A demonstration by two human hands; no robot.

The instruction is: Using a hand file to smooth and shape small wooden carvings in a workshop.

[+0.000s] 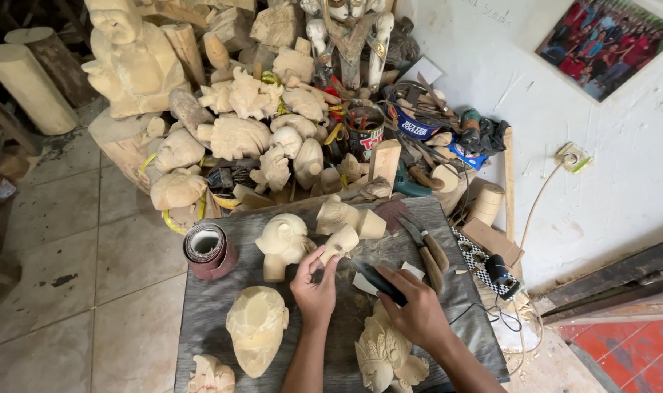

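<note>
Fingers of left hand (315, 285) pinch small carving (339, 241); right hand (417, 313) seemingly grips tool (379, 282).

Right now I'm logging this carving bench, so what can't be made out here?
- Tool tip, head view: blurred, dark.
- Small wood piece: left hand covers its base.
- Carved mask: right hand and bottom edge cut it off.
- Wall photo: cropped by the frame.

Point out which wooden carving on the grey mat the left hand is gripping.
The small pale carving pinched by the left hand, beside the rounded head carving; the other carvings lie untouched.
</note>
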